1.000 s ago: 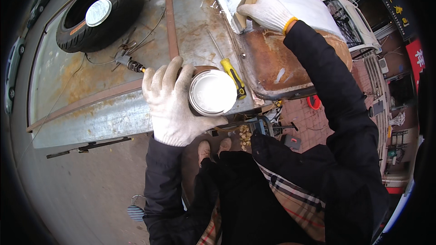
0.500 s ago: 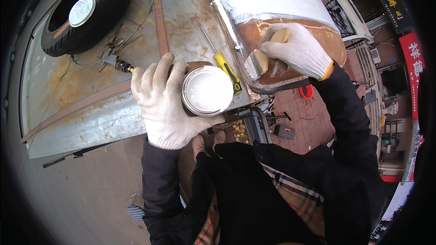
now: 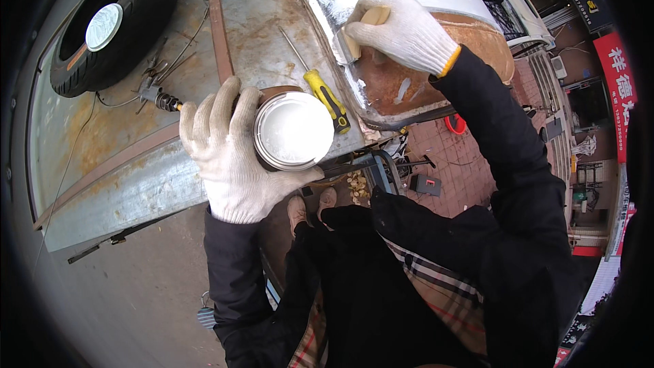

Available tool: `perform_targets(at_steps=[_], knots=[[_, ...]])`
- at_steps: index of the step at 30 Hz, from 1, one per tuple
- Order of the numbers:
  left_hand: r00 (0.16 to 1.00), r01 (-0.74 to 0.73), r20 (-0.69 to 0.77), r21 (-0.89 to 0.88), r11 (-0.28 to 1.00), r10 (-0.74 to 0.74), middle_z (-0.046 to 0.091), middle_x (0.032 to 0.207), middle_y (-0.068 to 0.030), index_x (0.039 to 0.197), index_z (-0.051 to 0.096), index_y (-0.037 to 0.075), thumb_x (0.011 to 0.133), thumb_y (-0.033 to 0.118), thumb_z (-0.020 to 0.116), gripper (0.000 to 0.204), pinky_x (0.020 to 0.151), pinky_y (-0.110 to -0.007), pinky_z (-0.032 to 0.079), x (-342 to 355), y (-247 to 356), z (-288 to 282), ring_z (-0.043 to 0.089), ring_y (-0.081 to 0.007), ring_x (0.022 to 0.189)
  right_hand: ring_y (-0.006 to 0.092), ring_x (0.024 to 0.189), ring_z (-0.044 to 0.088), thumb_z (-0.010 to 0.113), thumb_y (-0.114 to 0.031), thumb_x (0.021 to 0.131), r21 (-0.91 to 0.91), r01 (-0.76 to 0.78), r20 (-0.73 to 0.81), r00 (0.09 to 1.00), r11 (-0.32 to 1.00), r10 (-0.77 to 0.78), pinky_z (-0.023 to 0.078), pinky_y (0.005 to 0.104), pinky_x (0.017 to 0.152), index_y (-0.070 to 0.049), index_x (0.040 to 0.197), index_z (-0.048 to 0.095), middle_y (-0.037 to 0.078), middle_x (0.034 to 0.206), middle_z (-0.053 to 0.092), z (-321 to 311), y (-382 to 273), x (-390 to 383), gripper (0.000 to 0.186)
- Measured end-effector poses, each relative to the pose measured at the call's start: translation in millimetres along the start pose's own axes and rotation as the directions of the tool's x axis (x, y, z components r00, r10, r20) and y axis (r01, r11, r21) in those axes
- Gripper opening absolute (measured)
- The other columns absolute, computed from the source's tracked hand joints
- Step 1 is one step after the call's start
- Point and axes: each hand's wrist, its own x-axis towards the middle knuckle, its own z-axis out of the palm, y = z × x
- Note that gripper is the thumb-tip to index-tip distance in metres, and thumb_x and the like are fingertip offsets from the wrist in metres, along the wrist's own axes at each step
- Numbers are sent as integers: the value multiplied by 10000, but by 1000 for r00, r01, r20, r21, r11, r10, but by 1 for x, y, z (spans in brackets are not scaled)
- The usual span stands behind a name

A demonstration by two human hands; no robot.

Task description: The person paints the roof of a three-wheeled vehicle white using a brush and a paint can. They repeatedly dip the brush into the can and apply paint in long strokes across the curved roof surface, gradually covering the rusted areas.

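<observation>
My left hand (image 3: 235, 170), in a white knit glove, is wrapped around an open can of white paint (image 3: 294, 129) and keeps it upright near the edge of the metal surface. Gloved as well, my right hand (image 3: 412, 35) grips a flat paintbrush (image 3: 351, 48) by its pale wooden handle. The brush's bristle end is at the left edge of a curved panel (image 3: 470, 41), whose upper part is coated white and lower part is rusty brown with white smears. Between can and panel lies a yellow-and-black screwdriver (image 3: 325, 99).
A tire (image 3: 143, 27) rests on the rusty metal surface (image 3: 184, 88) at the far left, with a round silvery lid (image 3: 104, 27) on it. A metal air-tool fitting (image 3: 160, 97) lies nearby. On the brick paving are a red bucket (image 3: 455, 124) and a dark box (image 3: 425, 185).
My right hand has carried the brush up and left, from the rusty part to the panel's left edge. The view has shifted slightly; my left hand still holds the can.
</observation>
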Motion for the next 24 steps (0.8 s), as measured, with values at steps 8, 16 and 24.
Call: perform_targets(at_steps=[8,16,24], knots=[[1000,-4,-1,10,1000,4,619,1448,-223,1394,640,53,417,731,988,1239,1224,-631,285,0,0,1,556,-410,1348,232,713,767,712,-385,975,70,-98,98,991,993,91,629,360,700,-33,1003,797,160,822,784,-10,-15,-21,363],[1000,-16,5,35,999,15,615,1482,-241,1400,646,47,430,741,977,1238,1236,-641,276,0,-1,0,554,-425,1373,237,1075,694,764,-304,986,-49,197,-192,960,979,-203,573,386,967,-85,1331,711,181,1187,726,12,23,88,412],[998,42,47,-5,999,-42,616,1473,-216,1399,642,61,414,719,993,1236,1243,-644,267,3,3,-5,559,-401,1369,202,655,759,731,-377,977,75,-176,260,954,982,151,620,337,586,-44,1139,799,120,786,770,-27,-29,-16,377]])
